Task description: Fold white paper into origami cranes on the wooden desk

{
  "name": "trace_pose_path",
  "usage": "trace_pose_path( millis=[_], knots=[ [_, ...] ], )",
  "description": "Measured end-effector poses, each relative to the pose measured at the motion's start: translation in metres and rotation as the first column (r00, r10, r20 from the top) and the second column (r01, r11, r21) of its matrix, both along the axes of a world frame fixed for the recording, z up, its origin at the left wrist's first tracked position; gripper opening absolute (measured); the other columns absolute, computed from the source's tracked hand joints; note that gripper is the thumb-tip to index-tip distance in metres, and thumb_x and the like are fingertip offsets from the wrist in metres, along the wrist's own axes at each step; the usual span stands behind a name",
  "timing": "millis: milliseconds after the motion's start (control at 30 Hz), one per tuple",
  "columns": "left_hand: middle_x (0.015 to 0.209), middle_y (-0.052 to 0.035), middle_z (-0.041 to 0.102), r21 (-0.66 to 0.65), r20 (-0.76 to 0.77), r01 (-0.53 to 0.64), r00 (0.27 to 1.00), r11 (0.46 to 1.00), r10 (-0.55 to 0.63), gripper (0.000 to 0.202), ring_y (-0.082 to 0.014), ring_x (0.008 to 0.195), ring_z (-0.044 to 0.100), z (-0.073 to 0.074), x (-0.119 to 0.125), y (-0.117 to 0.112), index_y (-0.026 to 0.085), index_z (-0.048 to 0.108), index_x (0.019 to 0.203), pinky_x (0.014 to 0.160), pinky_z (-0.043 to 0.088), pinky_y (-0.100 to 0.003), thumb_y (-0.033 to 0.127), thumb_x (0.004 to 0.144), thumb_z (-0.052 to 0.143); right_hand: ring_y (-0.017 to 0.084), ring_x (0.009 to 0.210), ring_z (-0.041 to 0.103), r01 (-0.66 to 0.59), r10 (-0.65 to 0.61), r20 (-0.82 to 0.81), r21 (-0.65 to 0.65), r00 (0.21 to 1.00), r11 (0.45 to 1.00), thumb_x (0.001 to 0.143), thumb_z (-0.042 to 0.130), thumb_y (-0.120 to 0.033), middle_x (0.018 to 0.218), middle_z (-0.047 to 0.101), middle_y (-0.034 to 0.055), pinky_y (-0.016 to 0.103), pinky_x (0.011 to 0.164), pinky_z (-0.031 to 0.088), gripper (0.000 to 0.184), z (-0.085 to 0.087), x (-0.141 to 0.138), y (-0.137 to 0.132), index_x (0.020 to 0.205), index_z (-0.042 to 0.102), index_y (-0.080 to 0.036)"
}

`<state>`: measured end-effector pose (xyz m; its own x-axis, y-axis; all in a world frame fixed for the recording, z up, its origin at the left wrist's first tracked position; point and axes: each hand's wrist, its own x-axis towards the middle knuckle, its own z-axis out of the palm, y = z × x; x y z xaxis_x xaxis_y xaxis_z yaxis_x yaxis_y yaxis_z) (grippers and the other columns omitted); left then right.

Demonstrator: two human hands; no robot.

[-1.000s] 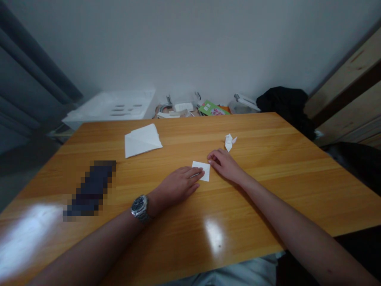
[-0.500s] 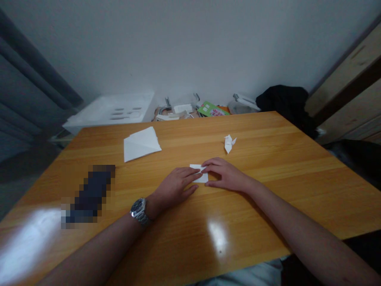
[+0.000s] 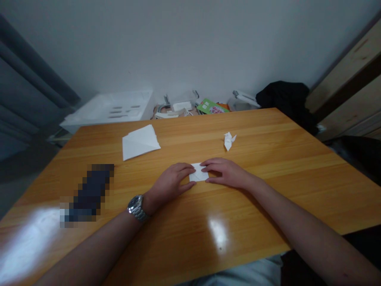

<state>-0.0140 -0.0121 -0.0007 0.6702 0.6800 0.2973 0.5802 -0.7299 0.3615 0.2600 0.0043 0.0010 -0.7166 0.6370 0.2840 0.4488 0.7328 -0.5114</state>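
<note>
A small folded square of white paper (image 3: 199, 174) with creases lies flat on the wooden table, between my two hands. My left hand (image 3: 174, 180) rests at its left edge, fingertips on the paper and thumb spread away near the lower left corner. From the other side, my right hand (image 3: 228, 171) reaches over the right edge, its fingers stretched apart on the paper and the thumb by the lower right corner. Both hands are open. Farther back stands a small folded white paper figure (image 3: 228, 141).
A stack of white paper sheets (image 3: 141, 143) lies at the back left of the table (image 3: 184, 238). Nearer on the left is a pixelated dark object (image 3: 91, 193). Beyond the far edge are a white tray (image 3: 110, 105), a green booklet (image 3: 212, 107) and black cloth (image 3: 282, 95).
My left hand has drawn back slightly to the left, uncovering more of the folded paper. My right hand stays nearly in place. The whole view has shifted a little.
</note>
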Motion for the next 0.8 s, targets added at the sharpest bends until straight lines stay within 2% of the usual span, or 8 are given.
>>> trace_pose_path(
  millis=[267, 433, 600, 800],
  knots=[
    [0.12, -0.0093, 0.07, 0.042, 0.003, -0.008, 1.0, 0.999, 0.008, 0.028, -0.0239, 0.109, 0.066, 0.001, 0.0029, -0.002, 0.019, 0.071, 0.117, 0.098, 0.055, -0.04, 0.034, 0.097, 0.059, 0.025, 0.119, 0.064, 0.004, -0.004, 0.002, 0.012, 1.0, 1.0, 0.089, 0.073, -0.029, 0.129, 0.069, 0.0097, 0.043, 0.102, 0.05, 0.033, 0.002, -0.0001, -0.0012, 0.121, 0.07, -0.025],
    [0.116, -0.0087, 0.072, 0.057, 0.034, -0.025, 0.999, 0.998, 0.023, 0.027, -0.0231, 0.106, 0.068, 0.0009, 0.0035, -0.0017, 0.018, 0.071, 0.116, 0.095, 0.056, -0.039, 0.031, 0.098, 0.057, 0.026, 0.12, 0.063, -0.033, 0.033, -0.005, 0.027, 0.999, 0.999, 0.088, 0.074, -0.033, 0.13, 0.068, 0.0116, 0.043, 0.103, 0.05, 0.04, 0.0042, 0.0005, -0.0018, 0.126, 0.068, -0.025],
    [0.115, -0.0088, 0.073, 0.064, 0.044, -0.024, 0.999, 0.998, 0.021, 0.025, -0.0229, 0.104, 0.069, -0.0004, 0.0032, -0.0006, 0.018, 0.072, 0.114, 0.095, 0.056, -0.04, 0.03, 0.098, 0.057, 0.023, 0.114, 0.067, 0.015, -0.014, -0.019, 0.063, 1.0, 0.998, 0.096, 0.061, -0.023, 0.124, 0.072, 0.0095, 0.039, 0.099, 0.053, 0.024, 0.0002, -0.0028, -0.0009, 0.119, 0.07, -0.023],
    [0.116, -0.0097, 0.072, 0.075, 0.052, -0.017, 0.999, 0.997, 0.013, 0.029, -0.0238, 0.105, 0.068, 0.0058, 0.0035, -0.0033, 0.018, 0.068, 0.119, 0.093, 0.055, -0.039, 0.034, 0.096, 0.061, 0.022, 0.109, 0.07, 0.082, -0.079, -0.055, 0.069, 0.995, 0.994, 0.099, 0.059, -0.027, 0.119, 0.074, 0.0067, 0.038, 0.096, 0.055, 0.02, -0.002, -0.005, -0.0008, 0.113, 0.072, -0.024]
  ],
)
